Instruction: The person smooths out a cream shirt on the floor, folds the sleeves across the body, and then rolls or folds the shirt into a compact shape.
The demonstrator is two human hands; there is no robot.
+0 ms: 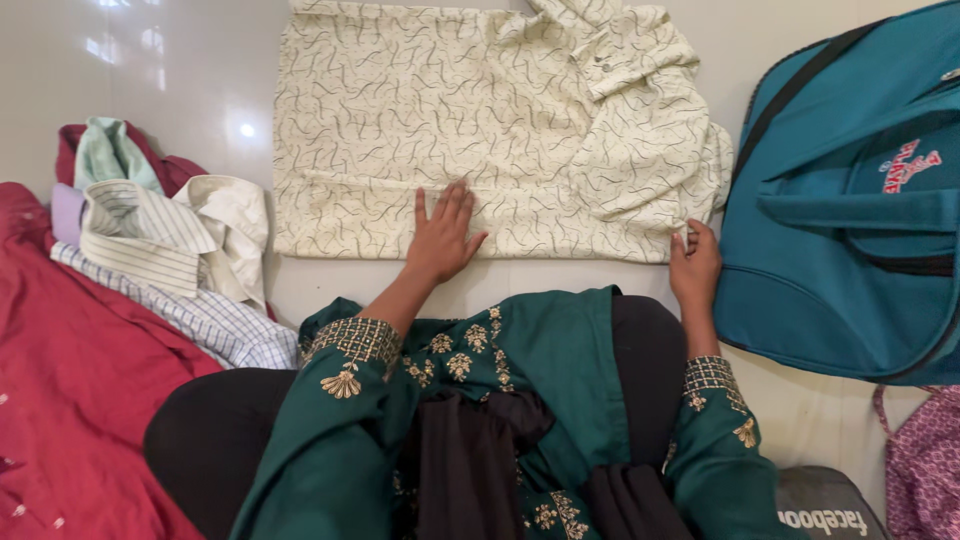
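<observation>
A cream shirt (480, 110) with a thin dark squiggle pattern lies spread flat on the pale floor, its collar and sleeve bunched at the upper right. My left hand (443, 235) rests flat, fingers spread, on the shirt's near edge around its middle. My right hand (693, 262) pinches the shirt's near right corner between thumb and fingers. Both arms wear dark green sleeves with gold embroidery at the cuffs.
A pile of folded and crumpled clothes (165, 235), striped, checked and white, sits at the left beside red fabric (70, 400). A teal duffel bag (850, 200) stands at the right, with a pink patterned bag (925, 465) below it. My knees in dark cloth fill the foreground.
</observation>
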